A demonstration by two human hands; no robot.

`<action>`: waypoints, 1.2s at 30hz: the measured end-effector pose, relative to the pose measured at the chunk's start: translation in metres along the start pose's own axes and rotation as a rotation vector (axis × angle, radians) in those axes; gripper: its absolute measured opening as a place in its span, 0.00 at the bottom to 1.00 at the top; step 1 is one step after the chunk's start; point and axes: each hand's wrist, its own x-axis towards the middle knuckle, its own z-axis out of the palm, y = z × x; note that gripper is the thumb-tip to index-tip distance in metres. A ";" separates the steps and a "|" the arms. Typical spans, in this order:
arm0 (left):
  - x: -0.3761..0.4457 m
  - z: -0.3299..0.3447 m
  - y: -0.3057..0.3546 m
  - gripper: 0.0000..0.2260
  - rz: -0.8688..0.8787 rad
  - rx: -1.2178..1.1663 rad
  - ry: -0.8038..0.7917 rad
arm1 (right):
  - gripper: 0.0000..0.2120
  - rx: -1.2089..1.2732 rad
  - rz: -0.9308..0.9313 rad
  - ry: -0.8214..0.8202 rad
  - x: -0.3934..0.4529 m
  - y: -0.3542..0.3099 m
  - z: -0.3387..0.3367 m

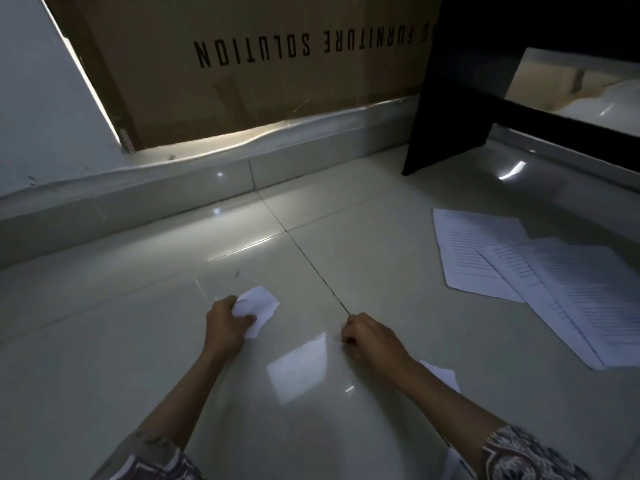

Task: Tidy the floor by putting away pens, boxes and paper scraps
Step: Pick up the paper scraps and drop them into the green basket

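Note:
My left hand (225, 323) grips a torn white paper scrap (261, 304) just above the glossy floor tiles. My right hand (372, 337) hovers low over the floor to the right of it, its fingers curled under with nothing visible in them. Another white paper scrap (445, 374) lies on the floor, partly hidden behind my right forearm. Printed paper sheets (519, 268) lie overlapping on the floor at the right.
A large cardboard box (263, 74) with black lettering leans against the wall behind a tiled skirting (138, 195). A black furniture panel (453, 105) stands on the floor at the upper right. A white wall (41, 109) rises at the left.

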 end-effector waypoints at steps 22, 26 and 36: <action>-0.137 -0.069 0.117 0.04 0.291 -0.027 -0.388 | 0.15 0.374 0.183 -0.062 -0.110 0.036 -0.116; -0.131 -0.062 0.128 0.03 0.265 -0.027 -0.356 | 0.08 0.327 0.210 -0.087 -0.105 0.053 -0.084; -0.114 -0.022 0.127 0.04 0.209 -0.053 -0.300 | 0.08 0.298 0.293 -0.049 -0.064 0.117 0.019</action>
